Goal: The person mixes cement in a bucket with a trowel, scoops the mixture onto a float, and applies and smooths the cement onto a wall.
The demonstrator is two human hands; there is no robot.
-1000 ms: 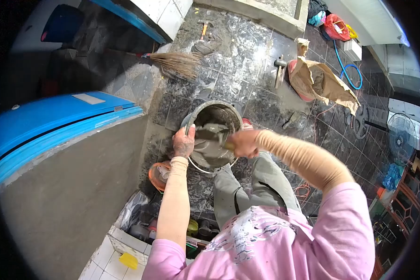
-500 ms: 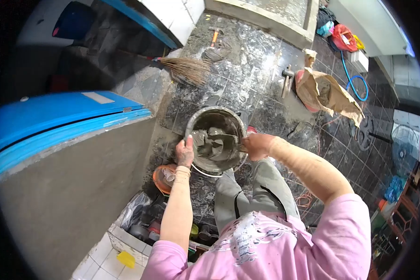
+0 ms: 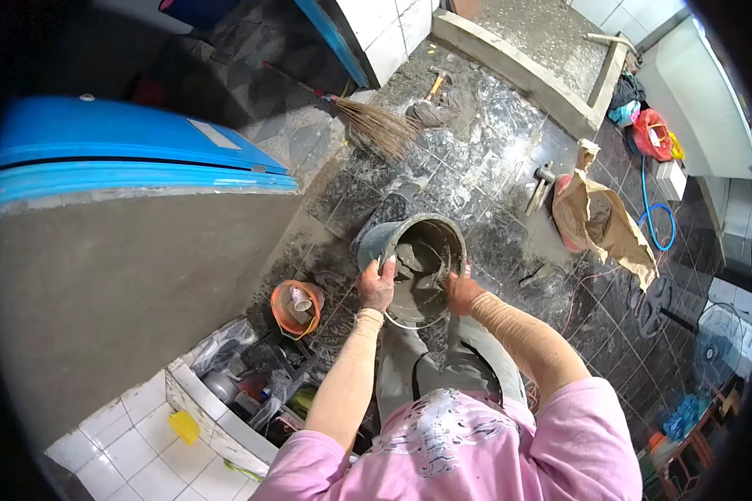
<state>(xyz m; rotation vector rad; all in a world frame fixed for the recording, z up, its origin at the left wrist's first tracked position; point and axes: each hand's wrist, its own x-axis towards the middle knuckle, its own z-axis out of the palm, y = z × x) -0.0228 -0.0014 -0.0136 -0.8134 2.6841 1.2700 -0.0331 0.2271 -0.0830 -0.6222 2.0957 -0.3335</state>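
A dark bucket is tilted in front of my legs, its mouth toward me. Wet grey mortar lies inside, lumpy and smeared up the wall. My left hand grips the left rim, thumb over the edge. At the opposite side, my right hand is closed on the rim, its fingers partly hidden. A thin mortar-coated piece stands in the bucket near that hand; I cannot tell whether the hand also holds it. The white wire handle hangs at the near side.
An orange bucket with cups stands left, beside a plastered half wall. On the tiled floor are a broom, a hammer and an open paper sack. A fan stands at right; a concrete curb lies ahead.
The bucket has tipped toward me, showing its outer side. My right hand has come closer in along the rim. The view has shifted, revealing more of the orange bucket.
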